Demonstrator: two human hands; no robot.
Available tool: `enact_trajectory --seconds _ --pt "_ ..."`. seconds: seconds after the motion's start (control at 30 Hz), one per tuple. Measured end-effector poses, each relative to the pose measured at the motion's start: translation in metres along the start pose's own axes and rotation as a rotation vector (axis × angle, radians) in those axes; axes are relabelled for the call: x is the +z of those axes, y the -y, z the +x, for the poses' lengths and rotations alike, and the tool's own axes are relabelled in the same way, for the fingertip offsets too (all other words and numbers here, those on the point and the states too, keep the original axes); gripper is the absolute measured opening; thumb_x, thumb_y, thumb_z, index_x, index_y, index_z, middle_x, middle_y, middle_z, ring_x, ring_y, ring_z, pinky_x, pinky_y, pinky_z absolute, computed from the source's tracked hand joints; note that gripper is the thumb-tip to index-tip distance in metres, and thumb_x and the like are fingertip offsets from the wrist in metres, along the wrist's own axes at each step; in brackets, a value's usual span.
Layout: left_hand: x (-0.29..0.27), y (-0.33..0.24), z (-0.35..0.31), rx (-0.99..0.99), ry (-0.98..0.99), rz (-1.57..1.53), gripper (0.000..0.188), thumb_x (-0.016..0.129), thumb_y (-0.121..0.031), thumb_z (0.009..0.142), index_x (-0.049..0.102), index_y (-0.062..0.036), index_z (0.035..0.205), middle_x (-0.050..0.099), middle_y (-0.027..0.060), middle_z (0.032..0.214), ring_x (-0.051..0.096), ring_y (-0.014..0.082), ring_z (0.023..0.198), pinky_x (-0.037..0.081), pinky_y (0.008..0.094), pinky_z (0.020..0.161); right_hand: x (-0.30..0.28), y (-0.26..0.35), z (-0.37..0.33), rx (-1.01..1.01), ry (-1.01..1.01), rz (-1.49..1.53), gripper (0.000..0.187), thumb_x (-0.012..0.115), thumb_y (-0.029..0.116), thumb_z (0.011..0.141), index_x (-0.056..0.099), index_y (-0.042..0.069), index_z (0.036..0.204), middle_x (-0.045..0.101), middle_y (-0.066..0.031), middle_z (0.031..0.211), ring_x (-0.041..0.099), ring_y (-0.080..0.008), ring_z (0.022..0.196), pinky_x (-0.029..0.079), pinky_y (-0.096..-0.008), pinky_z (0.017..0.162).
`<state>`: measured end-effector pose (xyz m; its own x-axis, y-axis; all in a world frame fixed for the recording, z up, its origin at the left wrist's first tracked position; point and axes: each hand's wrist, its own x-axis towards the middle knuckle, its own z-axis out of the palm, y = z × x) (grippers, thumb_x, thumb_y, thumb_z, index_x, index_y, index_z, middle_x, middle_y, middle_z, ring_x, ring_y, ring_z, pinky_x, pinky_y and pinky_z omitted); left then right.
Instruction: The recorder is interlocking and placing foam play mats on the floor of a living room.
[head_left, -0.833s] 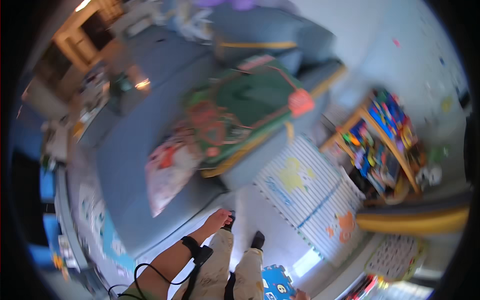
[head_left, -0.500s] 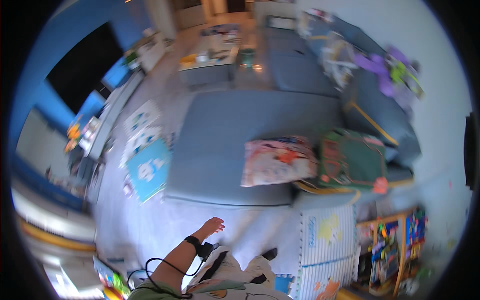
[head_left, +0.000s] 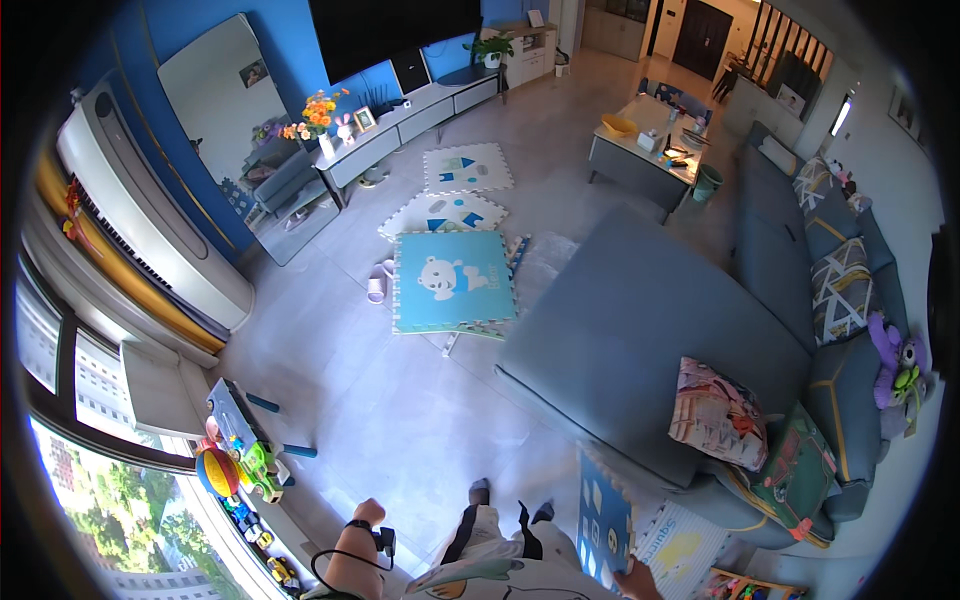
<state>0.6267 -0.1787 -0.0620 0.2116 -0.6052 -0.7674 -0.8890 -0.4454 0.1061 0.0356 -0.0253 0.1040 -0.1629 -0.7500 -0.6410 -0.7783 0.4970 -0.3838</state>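
Blue foam mat (head_left: 603, 520) stands on edge, gripped by right hand (head_left: 632, 579).

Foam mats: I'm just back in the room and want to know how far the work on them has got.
In hand: the right hand holds one blue foam tile up on edge beside the sofa. The left hand holds no tile. Left: the light blue bear tile and two white tiles lie on the floor. Nothing looks finished yet.
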Motion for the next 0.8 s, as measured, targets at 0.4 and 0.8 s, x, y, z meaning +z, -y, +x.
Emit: enact_trajectory --seconds 0.4,0.8 --pt "-0.01 0.011 -0.016 -0.086 0.221 -1.045 0.023 0.042 -0.02 0.086 0.05 -0.0052 0.102 0.061 0.0115 0.089 0.061 0.0213 0.075 0.049 0.0327 0.06 -0.057 0.149 0.099 -0.162 0.113 -0.133 0.041 0.059 0.033 0.071 0.053 0.011 0.105 0.058 -0.0177 0.091 0.055 -0.0332 0.087 0.044 -0.0393 0.076" --pt "-0.089 -0.061 -0.002 -0.008 0.139 -0.868 0.027 0.039 -0.022 0.087 0.046 -0.005 0.107 0.06 0.0105 0.094 0.06 0.0199 0.08 0.047 0.0319 0.065 -0.016 0.117 0.128 -0.113 0.138 -0.129 0.038 0.059 0.031 0.068 0.055 0.012 0.101 0.059 -0.0148 0.086 0.056 -0.032 0.083 0.045 -0.0398 0.072"
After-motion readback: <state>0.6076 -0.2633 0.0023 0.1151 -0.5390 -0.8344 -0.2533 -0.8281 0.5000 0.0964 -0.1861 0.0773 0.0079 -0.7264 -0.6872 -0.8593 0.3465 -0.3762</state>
